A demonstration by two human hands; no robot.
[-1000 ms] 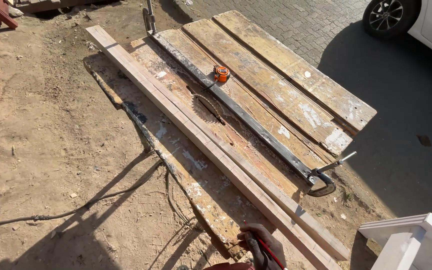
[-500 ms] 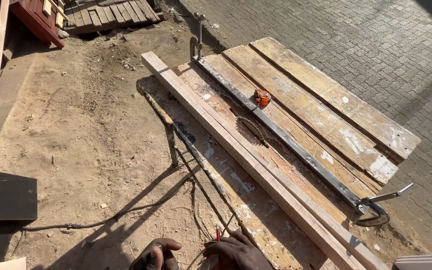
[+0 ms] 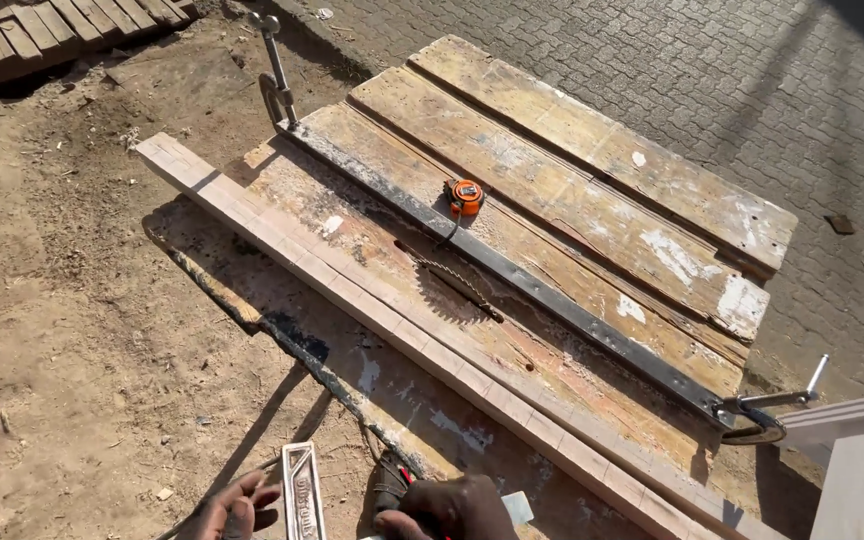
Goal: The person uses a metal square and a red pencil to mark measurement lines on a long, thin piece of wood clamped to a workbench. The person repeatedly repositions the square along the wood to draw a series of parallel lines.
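On table: one tape measure (image 3: 465,195), two clamps (image 3: 274,70), two hands (image 3: 452,508).

1. A single head-worn view looks steeply down from standing height onto a plank counter (image 3: 552,220).
2. It faces forward over dirt ground (image 3: 62,330) toward paving (image 3: 752,90).
3. Both hands sit nearest, at the bottom edge.

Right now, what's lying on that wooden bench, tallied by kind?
Weathered planks forming the top: 4
Long pale wooden strip: 1
Dark metal bar with a clamp at each end: 1
Orange tape measure: 1
Saw blade poking up through the top: 1
Total: 8
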